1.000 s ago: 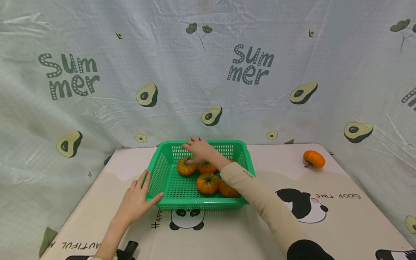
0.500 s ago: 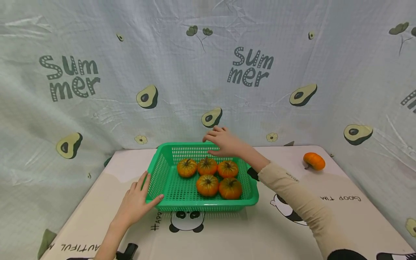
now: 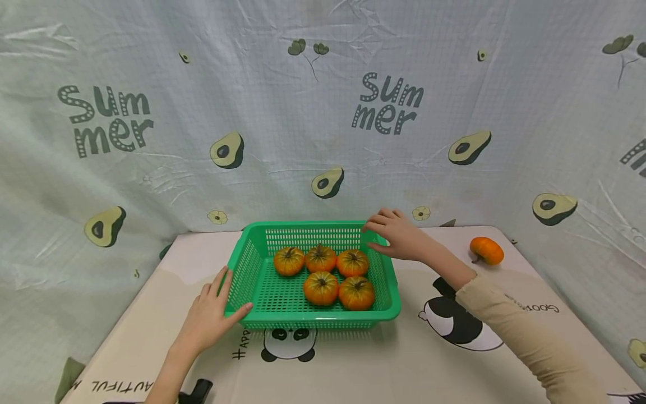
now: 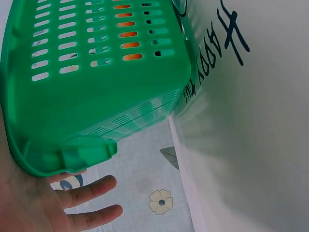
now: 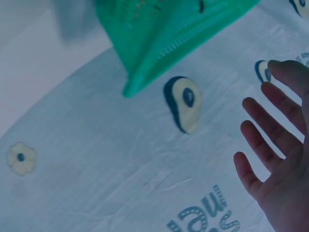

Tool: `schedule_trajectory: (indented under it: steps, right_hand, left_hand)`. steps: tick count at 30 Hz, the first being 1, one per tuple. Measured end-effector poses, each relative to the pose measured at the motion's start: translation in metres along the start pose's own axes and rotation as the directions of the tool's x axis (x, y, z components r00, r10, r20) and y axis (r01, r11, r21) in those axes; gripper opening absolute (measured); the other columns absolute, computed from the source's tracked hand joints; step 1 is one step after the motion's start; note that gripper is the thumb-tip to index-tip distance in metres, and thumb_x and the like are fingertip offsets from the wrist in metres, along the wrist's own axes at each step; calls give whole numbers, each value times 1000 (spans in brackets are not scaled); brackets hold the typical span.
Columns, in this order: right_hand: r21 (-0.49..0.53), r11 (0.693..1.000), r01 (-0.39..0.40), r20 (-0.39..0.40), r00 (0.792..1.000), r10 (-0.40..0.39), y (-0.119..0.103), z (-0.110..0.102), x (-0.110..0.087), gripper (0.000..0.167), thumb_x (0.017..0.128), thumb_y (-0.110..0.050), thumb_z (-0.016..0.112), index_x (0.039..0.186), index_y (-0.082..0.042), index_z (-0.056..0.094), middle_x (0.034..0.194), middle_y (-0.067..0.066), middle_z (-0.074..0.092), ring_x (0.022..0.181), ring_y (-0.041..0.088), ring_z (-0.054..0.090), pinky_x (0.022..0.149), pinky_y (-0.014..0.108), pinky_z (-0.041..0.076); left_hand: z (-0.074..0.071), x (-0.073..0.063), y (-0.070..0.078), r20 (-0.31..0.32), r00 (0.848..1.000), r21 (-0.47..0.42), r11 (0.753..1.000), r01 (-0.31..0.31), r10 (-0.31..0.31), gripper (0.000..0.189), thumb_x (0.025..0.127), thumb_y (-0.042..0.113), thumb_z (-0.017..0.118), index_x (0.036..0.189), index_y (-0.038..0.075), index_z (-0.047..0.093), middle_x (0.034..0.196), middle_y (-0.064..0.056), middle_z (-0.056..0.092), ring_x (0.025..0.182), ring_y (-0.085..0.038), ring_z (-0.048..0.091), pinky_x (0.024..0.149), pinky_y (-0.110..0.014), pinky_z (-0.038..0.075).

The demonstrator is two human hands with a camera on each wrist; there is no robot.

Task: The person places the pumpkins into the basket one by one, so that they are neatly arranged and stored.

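A green plastic basket (image 3: 267, 320) with slotted walls stands on the table. Inside it sit several small orange pumpkins (image 3: 321, 289), three along the back and two in front, towards the right; the left part of its floor is bare. My left hand (image 3: 207, 314) rests at the basket's left front corner, fingers extended along the rim; in the left wrist view the basket wall (image 4: 116, 92) fills the upper left, beside that hand. Holding nothing, my right hand (image 3: 398, 235) is over the basket's back right corner, its fingers (image 5: 268, 121) spread and slightly bent.
One more orange pumpkin (image 3: 487, 251) lies on its side at the back right of the table, its stem towards the front. The pale table cover (image 3: 323, 376) has panda prints. Behind the table hangs a curtain (image 3: 282, 112) with avocado prints.
My right hand has lifted from the pumpkins at the basket's back and moved right, to the back right corner, uncovering the back row. My left hand stays at the basket's left side.
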State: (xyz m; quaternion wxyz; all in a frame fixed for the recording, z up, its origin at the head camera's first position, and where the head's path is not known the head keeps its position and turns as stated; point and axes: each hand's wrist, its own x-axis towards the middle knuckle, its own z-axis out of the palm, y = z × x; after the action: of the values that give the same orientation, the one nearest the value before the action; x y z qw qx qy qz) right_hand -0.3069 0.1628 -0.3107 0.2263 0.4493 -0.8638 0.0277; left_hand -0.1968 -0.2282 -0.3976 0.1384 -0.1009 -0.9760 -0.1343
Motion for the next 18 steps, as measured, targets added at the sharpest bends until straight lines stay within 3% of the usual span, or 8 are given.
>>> schedule_trajectory:
  steps: [9,18]
  right_hand:
    - [-80,996,-43,-116,993,34,23,17,-55,24,73,-16,71,94,-13,62,95,3,61,89,21,49,74,40,41]
    - [-153,975,-160,-105,984,145,53,32,-114,26,69,-9,72,92,-9,61,93,7,61,89,25,49,76,43,38]
  left_hand:
    - [1,-2,-2,11,1000,-6,1000,3,-3,86,83,54,51,140,-4,22,145,-21,21,109,-38,41,78,-56,40]
    - [2,0,-1,14,1000,-14,1000,6,-6,85,83,53,50,140,-3,21,145,-21,19,111,-39,41,79,-56,39]
